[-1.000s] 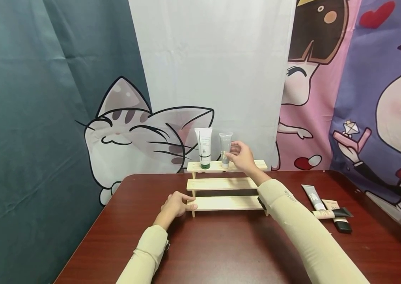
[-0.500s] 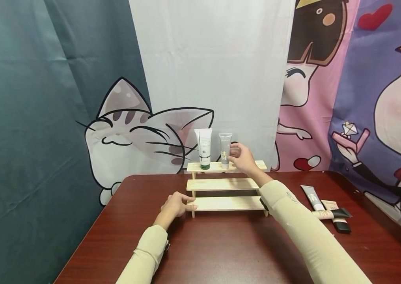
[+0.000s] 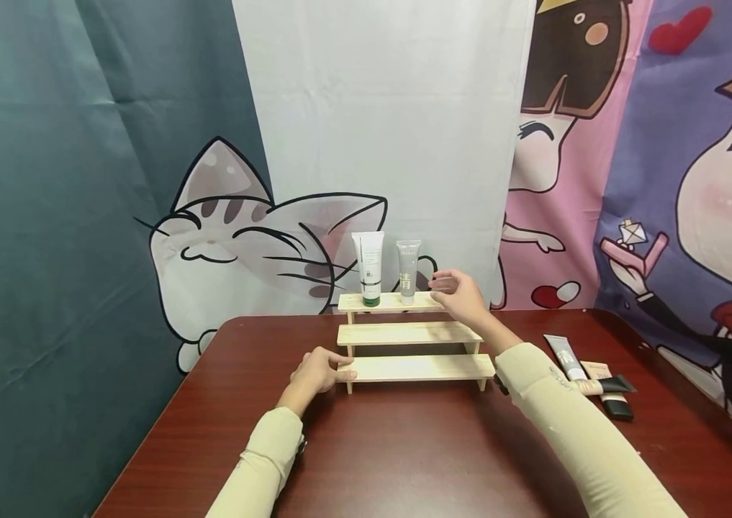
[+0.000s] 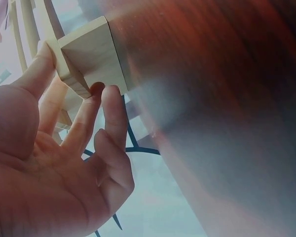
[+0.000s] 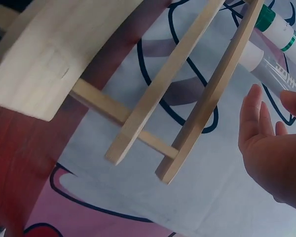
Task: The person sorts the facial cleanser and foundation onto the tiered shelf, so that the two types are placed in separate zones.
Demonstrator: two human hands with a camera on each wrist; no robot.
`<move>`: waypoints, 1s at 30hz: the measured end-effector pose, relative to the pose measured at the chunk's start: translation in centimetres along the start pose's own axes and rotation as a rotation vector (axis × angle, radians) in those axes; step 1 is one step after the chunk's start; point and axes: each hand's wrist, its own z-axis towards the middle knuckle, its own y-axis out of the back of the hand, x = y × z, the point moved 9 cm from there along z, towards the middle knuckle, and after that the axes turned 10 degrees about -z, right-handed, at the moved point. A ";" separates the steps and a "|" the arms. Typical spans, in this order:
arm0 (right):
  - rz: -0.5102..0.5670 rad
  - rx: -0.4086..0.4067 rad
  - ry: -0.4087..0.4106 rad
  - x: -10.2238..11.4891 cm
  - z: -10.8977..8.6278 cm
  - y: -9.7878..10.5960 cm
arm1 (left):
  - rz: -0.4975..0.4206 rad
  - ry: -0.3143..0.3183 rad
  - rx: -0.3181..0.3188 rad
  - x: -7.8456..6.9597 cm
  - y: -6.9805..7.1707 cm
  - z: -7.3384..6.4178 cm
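Observation:
A three-tier wooden display rack [image 3: 414, 368] stands on the table. At its lower left end, my left hand [image 3: 315, 370] pinches the bottom shelf [image 4: 89, 54], thumb on the front edge and fingertips at the end piece. On the top shelf a white squeeze tube [image 3: 371, 265] with a green cap stands upright at the left. Beside it stands a grey squeeze tube [image 3: 407, 270], cap down. My right hand [image 3: 464, 298] is just right of the grey tube, fingers loosely extended and holding nothing. In the right wrist view, a gap shows between the right hand [image 5: 271, 148] and the rack.
To the right on the dark red table [image 3: 404, 460] lie a grey tube [image 3: 565, 356], a beige tube with a black cap [image 3: 599, 386] and another black-capped one [image 3: 615, 404], overlapping in a pile. A printed cloth backdrop [image 3: 391, 122] hangs behind the table.
My right hand has let go of the grey tube and drawn away to the right and slightly down. The tube stays upright on the top shelf. My left hand keeps its grip.

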 end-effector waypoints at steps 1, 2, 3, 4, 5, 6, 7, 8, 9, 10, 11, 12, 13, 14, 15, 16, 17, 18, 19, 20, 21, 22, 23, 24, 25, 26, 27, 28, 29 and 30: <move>-0.006 0.000 0.004 0.0 -0.1 0.1 | 0.001 -0.001 -0.002 0.0 0.1 0.0; -0.010 0.000 0.009 -0.1 -0.2 0.2 | 0.001 -0.001 -0.003 0.0 0.1 0.0; -0.016 -0.004 0.007 -0.2 -0.3 0.3 | 0.000 0.002 -0.003 0.1 0.1 0.1; -0.019 -0.006 0.006 -0.4 -0.5 0.5 | -0.002 0.001 0.001 0.1 0.0 0.1; -0.019 -0.010 0.005 -0.5 -0.7 0.6 | -0.006 -0.001 0.003 0.1 0.0 0.0; -0.025 -0.012 0.003 -0.7 -1.0 0.8 | -0.010 -0.002 0.005 0.1 -0.1 0.0; -0.025 -0.015 0.005 -0.9 -1.2 0.9 | -0.013 -0.004 0.007 0.1 -0.1 0.0; -0.023 -0.016 0.007 -1.0 -1.5 1.1 | -0.017 -0.004 0.009 0.1 -0.2 0.0; -0.023 -0.020 0.009 -1.1 -1.8 1.3 | -0.019 -0.005 0.010 0.1 -0.2 0.0; -0.024 -0.018 0.013 -0.7 -2.2 1.5 | -0.019 -0.006 0.011 0.1 -0.2 -0.1; -0.023 -0.021 0.017 -0.8 -2.4 1.6 | -0.019 -0.005 0.010 0.1 -0.2 -0.1; -0.029 -0.024 0.022 -0.8 -2.6 1.8 | -0.020 -0.005 0.010 0.1 -0.1 -0.1; -0.036 -0.028 0.025 -0.8 -2.8 2.0 | -0.018 -0.007 0.009 0.1 -0.1 -0.1; -0.048 -0.032 0.024 -0.9 -3.0 2.3 | -0.016 -0.009 0.008 0.0 -0.1 -0.1; -0.064 -0.039 0.022 -1.0 -3.1 2.5 | -0.013 -0.012 0.007 0.0 0.0 -0.1; -0.080 -0.042 0.018 -1.1 -3.2 2.8 | -0.012 -0.013 0.006 -0.1 0.0 -0.1; -0.094 -0.051 0.015 -1.8 -3.2 3.0 | -0.012 -0.014 0.006 -0.1 0.0 0.0; -0.108 -0.058 0.013 -1.9 -3.4 3.3 | -0.011 -0.015 0.004 -0.1 0.0 0.0; -0.114 -0.065 0.003 -2.2 -3.5 3.6 | -0.010 -0.013 0.004 -0.1 0.1 0.0; -0.119 -0.066 -0.001 -2.4 -3.7 3.8 | -0.012 -0.009 0.003 0.0 0.1 0.0; -0.118 -0.067 -0.005 -2.7 -3.8 3.9 | -0.013 -0.005 0.002 0.0 0.1 0.0; -0.111 -0.065 -0.009 -2.9 -3.9 4.1 | -0.014 0.000 0.001 0.1 0.1 0.0; -0.110 -0.068 -0.014 -3.2 -4.0 4.3 | -0.015 0.003 -0.001 0.1 0.1 0.0; -0.107 -0.066 -0.016 -3.5 -4.1 4.4 | -0.014 0.005 -0.002 0.2 0.2 0.0; -0.108 -0.064 -0.019 -3.8 -4.3 4.5 | -0.012 0.007 -0.002 0.2 0.2 -0.1; -0.114 -0.061 -0.018 -4.0 -4.4 4.7 | -0.012 0.006 -0.002 0.2 0.2 -0.1; -0.119 -0.064 -0.020 -4.2 -4.5 4.9 | -0.009 0.005 -0.001 0.2 0.2 -0.1; -0.124 -0.068 -0.025 -4.4 -4.6 5.1 | -0.007 0.002 -0.001 0.1 0.2 -0.1; -0.129 -0.069 -0.026 -4.6 -4.8 5.2 | -0.006 0.000 0.000 0.1 0.1 -0.1; -0.132 -0.068 -0.025 -4.7 -4.9 5.4 | -0.005 0.000 0.002 0.1 0.1 -0.1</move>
